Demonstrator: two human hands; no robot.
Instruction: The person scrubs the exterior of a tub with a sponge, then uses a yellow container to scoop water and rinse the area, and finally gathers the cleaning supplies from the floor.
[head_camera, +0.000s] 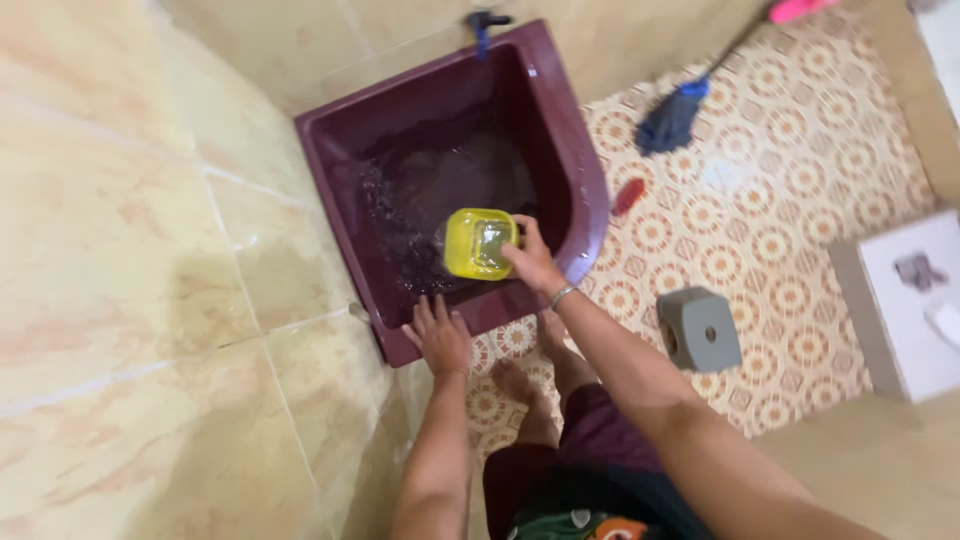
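Observation:
A dark maroon corner water tub stands against the tiled wall, with rippling water inside. My right hand grips the handle of a yellow plastic scoop, held low over the water near the tub's front. My left hand rests flat, fingers spread, on the tub's front rim. A bracelet circles my right wrist. My bare feet stand on the patterned floor just before the tub.
A blue tap sits on the wall above the tub. On the patterned floor lie a blue mop, a red brush and a grey block with holes. A white squat toilet platform is at right.

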